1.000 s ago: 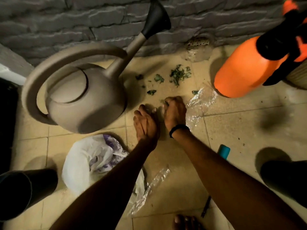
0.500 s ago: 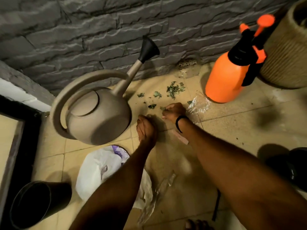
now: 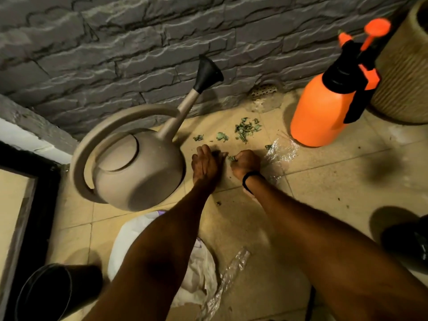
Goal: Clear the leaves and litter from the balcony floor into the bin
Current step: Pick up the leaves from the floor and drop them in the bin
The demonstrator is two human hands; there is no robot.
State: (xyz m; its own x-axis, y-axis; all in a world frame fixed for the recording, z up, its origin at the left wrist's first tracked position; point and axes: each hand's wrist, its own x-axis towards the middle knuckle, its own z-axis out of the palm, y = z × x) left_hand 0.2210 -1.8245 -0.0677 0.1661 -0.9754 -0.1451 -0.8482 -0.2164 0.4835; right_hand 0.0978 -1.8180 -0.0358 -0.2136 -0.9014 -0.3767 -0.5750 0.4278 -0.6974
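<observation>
Green leaf scraps (image 3: 246,130) lie scattered on the beige floor tiles near the stone wall. My right hand (image 3: 245,161), a black band on its wrist, is curled round a few leaf bits just in front of that pile. My left hand (image 3: 205,161) lies beside it on the floor with its fingers fairly straight, the palm turned toward the right hand. A dark bin (image 3: 44,295) stands at the lower left. Clear plastic wrap (image 3: 281,151) lies right of my right hand, and another strip of wrap (image 3: 228,274) lies between my forearms.
A taupe watering can (image 3: 129,172) sits left of my hands, its spout toward the wall. An orange pressure sprayer (image 3: 324,107) and a woven planter (image 3: 403,72) stand at the right. A white plastic bag (image 3: 199,269) lies under my left forearm. A dark object (image 3: 407,242) sits at the right edge.
The view has pulled back and up. My right hand has gone from lying flat to curling round leaf bits. My left hand has stayed beside it on the floor.
</observation>
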